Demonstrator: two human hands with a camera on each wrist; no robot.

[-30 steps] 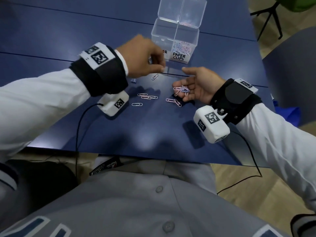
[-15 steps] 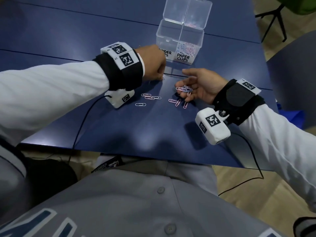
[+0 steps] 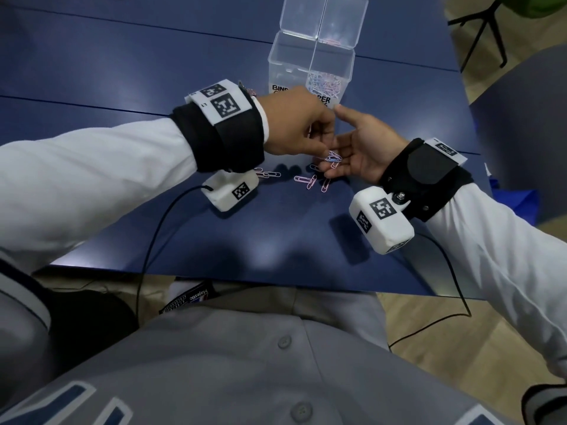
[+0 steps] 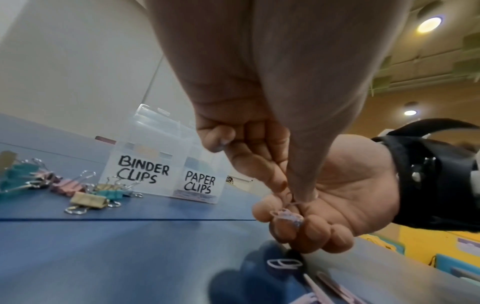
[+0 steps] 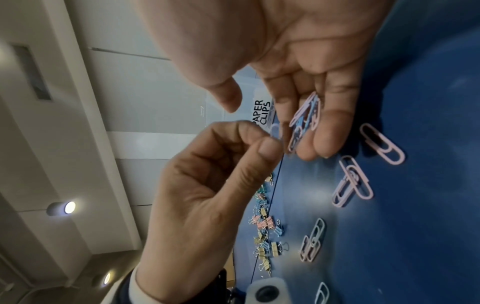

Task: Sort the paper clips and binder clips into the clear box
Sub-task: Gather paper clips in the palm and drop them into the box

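Observation:
My right hand lies palm up just above the blue table, with a small bunch of pink and blue paper clips resting on its loosely bent fingers. My left hand reaches across and pinches a thin pink paper clip between thumb and forefinger, right over that bunch. The clear box stands open just behind both hands. Its front labels read BINDER CLIPS and PAPER CLIPS; the right compartment holds several paper clips.
Loose paper clips lie on the table under the hands, more nearer my left wrist. A heap of coloured binder clips sits left of the box. The table's front edge is close to my body; a chair stands at right.
My left hand came down to the table in front of the box, then swung right to my right hand's fingers with a clip. The right hand stayed palm up with its clips.

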